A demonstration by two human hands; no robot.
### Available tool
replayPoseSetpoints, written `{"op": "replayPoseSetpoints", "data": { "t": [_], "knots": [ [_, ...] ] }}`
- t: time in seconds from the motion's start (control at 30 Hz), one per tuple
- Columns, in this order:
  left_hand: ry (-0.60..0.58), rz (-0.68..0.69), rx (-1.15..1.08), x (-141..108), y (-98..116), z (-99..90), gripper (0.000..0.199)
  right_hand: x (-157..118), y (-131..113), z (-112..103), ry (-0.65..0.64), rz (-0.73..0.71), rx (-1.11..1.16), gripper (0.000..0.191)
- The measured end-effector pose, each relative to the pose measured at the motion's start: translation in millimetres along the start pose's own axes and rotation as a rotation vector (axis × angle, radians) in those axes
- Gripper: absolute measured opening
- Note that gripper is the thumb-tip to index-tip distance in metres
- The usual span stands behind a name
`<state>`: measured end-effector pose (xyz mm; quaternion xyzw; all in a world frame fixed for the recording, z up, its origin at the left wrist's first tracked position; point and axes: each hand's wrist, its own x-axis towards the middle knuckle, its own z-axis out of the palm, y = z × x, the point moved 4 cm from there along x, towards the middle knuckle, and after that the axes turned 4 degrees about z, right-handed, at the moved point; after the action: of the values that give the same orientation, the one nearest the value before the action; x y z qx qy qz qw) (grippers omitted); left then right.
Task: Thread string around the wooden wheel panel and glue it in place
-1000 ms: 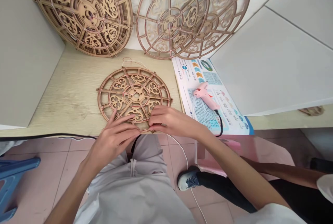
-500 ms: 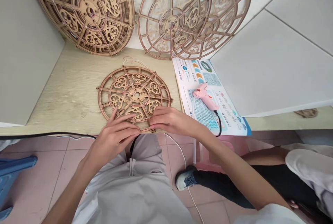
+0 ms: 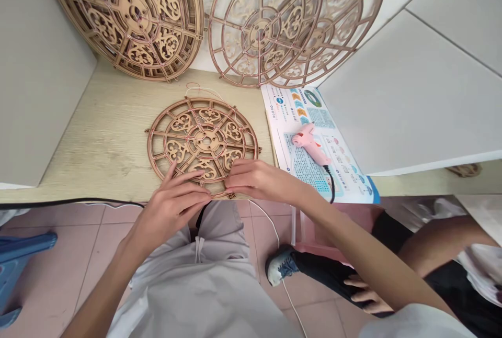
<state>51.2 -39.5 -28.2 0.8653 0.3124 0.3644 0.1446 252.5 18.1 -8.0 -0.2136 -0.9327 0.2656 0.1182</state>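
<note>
A round laser-cut wooden lattice disc (image 3: 204, 142) lies flat on the pale wooden table top (image 3: 105, 144), strung with fine copper-coloured wire. My left hand (image 3: 168, 212) and my right hand (image 3: 261, 180) meet at its lower rim, their fingertips almost touching. Both pinch the rim there, and any thin thread between the fingers is too fine to tell. A loop of thin thread (image 3: 198, 89) lies on the table just beyond the disc's far edge.
Several similar discs (image 3: 135, 13) lean against the wall behind. A pink glue gun (image 3: 309, 142) lies on a printed sheet (image 3: 298, 102) to the right. A co-worker's hand (image 3: 364, 293) rests on a black-clad leg at lower right. A blue stool (image 3: 23, 246) stands at lower left.
My hands stay at the disc's lower rim. The co-worker's arm has shifted, and their hand now shows on the black-clad leg at lower right.
</note>
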Motion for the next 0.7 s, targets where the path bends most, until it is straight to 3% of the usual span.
{"op": "replayPoseSetpoints", "data": {
  "t": [0.23,0.47,0.7],
  "knots": [
    [-0.005,-0.017,0.005,1,0,-0.2,0.012,-1,8,3,0.043,0.040,0.157,0.026],
    [-0.001,0.008,0.000,0,0,-1.0,0.010,1,4,2,0.013,0.019,0.086,0.025],
    [-0.005,-0.001,-0.010,1,1,-0.7,0.011,1,-4,2,0.065,-0.031,-0.028,0.026]
  ]
}}
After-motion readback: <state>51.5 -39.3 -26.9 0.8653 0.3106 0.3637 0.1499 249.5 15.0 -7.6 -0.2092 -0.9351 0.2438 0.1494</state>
